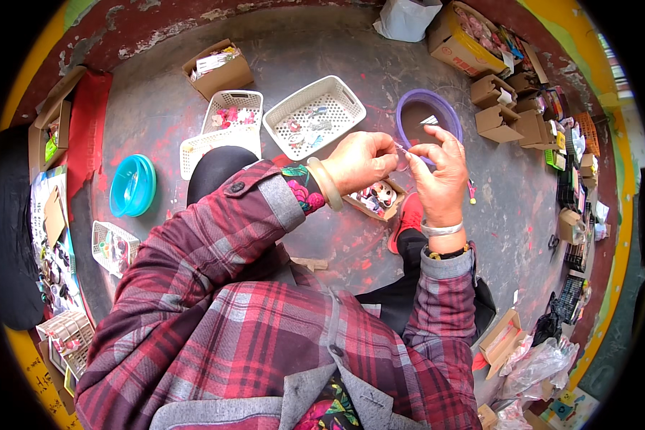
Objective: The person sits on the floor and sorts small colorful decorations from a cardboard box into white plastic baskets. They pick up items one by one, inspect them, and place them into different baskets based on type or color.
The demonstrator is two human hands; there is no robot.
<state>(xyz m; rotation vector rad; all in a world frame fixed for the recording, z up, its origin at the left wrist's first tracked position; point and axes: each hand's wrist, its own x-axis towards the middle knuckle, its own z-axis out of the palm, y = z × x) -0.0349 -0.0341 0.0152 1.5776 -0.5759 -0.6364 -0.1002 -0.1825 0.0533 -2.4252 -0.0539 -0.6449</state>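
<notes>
My left hand (360, 162) and my right hand (438, 172) meet in front of me, fingertips pinched together on a tiny thin piece (403, 149) held between them; what it is I cannot tell. A pale bangle sits on my left wrist, a silver one on my right. Just below the hands lies a small open cardboard box (377, 198) with small colourful trinkets. A purple round basin (428, 115) is right behind the hands.
White plastic baskets (313, 116) (231, 111) with small items stand on the grey floor beyond my knee. A teal bowl stack (132, 185) lies left. Cardboard boxes (218, 69) (497, 122) and packed goods line the right and left edges.
</notes>
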